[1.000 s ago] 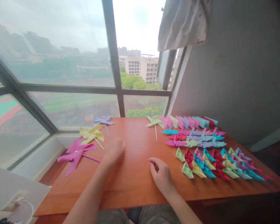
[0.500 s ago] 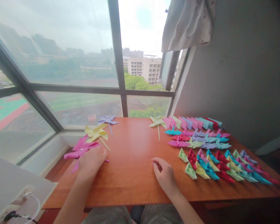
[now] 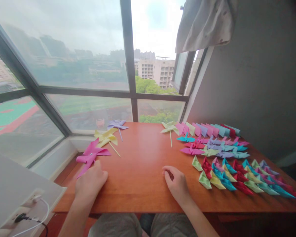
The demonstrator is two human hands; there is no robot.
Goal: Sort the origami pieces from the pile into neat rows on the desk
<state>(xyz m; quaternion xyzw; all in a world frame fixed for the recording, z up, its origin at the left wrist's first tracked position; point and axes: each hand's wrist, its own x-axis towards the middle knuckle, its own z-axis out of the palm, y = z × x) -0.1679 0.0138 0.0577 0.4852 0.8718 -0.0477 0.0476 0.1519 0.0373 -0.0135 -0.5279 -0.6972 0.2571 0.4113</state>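
My left hand (image 3: 91,179) is closed at the front left of the table, just below the pink paper pinwheel (image 3: 91,153). The pinwheel's stick is hidden beneath the hand, and its blades spread out past the knuckles. Behind it lie a yellow pinwheel (image 3: 106,137) and a purple pinwheel (image 3: 117,124), both with sticks pointing toward the lower right. My right hand (image 3: 176,182) rests on the table with fingers curled in against the thumb; nothing shows in it. A pale green pinwheel (image 3: 170,127) lies farther back, beyond the right hand.
Rows of folded paper boats (image 3: 228,177) and paper cranes (image 3: 213,146) fill the right side of the wooden table (image 3: 138,164). Behind them stands a line of folded coloured papers (image 3: 207,129). Windows border the far and left sides. A socket with cables (image 3: 22,217) is at lower left.
My left hand has turned and drawn nearer to me; the pink pinwheel has turned with it, and its stick end no longer shows. The view has shifted slightly left. My right hand keeps its pose.
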